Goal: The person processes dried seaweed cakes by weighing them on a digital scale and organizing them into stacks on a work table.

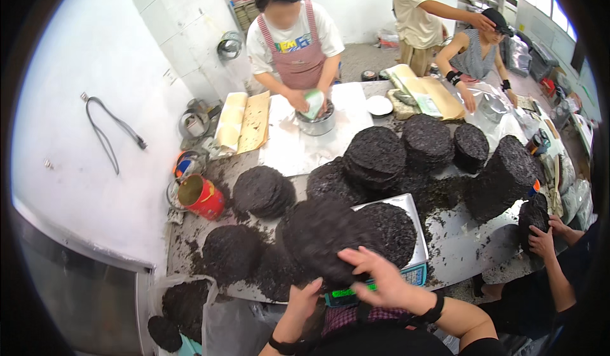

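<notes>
Before me, a dark round cake (pixel 329 237) of pressed flaky material is tilted up and blurred. My left hand (pixel 302 306) is at its lower left edge, thumb showing and fingers mostly hidden. On its lower right edge lies my right hand (pixel 381 277), fingers spread against the cake. Just behind my right hand stands a digital weighing scale with a metal pan (pixel 406 203) and a lit green display (pixel 352 291). Another dark cake (pixel 393 230) rests on that pan, partly covered by the held one.
Stacks of dark cakes (pixel 376 158) and loose crumbs (pixel 443 191) cover much of the metal table (pixel 457 246). A red can (pixel 202 196) stands left. Across, a person presses material in a round metal mould (pixel 317 125). At right, a co-worker's hands (pixel 543 237) hold another cake.
</notes>
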`<state>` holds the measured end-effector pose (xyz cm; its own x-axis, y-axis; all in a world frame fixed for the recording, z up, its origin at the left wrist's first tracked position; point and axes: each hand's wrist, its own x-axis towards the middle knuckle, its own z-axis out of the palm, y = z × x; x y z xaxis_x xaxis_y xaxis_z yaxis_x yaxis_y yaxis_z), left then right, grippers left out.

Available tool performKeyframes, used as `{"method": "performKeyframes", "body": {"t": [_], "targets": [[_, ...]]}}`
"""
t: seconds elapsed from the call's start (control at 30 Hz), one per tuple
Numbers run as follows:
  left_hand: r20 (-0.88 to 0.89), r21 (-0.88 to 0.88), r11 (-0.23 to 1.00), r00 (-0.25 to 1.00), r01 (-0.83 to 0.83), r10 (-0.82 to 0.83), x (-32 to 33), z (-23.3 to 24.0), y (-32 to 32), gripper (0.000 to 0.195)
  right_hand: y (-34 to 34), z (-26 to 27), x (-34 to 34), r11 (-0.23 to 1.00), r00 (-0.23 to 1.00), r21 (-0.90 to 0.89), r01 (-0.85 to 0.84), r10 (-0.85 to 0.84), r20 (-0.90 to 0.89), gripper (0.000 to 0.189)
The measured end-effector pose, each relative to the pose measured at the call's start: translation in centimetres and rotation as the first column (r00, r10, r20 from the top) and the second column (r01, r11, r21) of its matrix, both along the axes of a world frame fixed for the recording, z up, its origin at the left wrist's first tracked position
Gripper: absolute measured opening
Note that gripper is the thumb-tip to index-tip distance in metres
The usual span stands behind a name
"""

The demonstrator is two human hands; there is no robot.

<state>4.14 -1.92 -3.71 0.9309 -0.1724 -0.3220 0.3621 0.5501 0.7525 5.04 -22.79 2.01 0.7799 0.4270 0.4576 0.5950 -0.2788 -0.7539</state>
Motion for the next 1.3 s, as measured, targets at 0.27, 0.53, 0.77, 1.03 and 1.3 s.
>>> {"method": "performKeyframes", "body": {"t": [0.27, 0.53, 0.77, 1.03, 1.3], "targets": [[0.073, 0.255, 0.967, 0.997, -0.006, -0.013, -1.3, 0.3, 0.6, 0.051, -1.9, -1.6, -0.9, 0.987, 0.951, -0.095, 0.128, -0.150, -0.271, 0.055], [0.041, 0.259, 0.964, 0.998, -0.054, 0.045, -1.1, 2.3, 2.2, 0.057, -7.1, -8.7, -1.8, 0.467, 0.508, 0.331, 0.820, -0.328, -0.796, 0.043], [0.052, 0.496, 0.867, 0.998, -0.056, 0.035, -1.1, -0.5, 1.9, 0.071, -9.4, -11.2, -3.5, 0.471, 0.402, -0.090, 0.877, -0.824, -0.400, 0.042], [0.333, 0.438, 0.898, 0.935, -0.041, -0.120, 0.7, 3.3, -2.2, 0.060, -6.3, -6.5, -2.4, 0.751, 0.729, 0.047, 0.659, -0.622, -0.286, 0.040], [0.296, 0.574, 0.807, 0.954, -0.140, -0.045, 0.5, 1.7, -2.1, 0.063, -1.3, -1.3, -0.8, 0.972, 0.981, 0.131, 0.196, -0.194, -0.029, 0.069]]}}
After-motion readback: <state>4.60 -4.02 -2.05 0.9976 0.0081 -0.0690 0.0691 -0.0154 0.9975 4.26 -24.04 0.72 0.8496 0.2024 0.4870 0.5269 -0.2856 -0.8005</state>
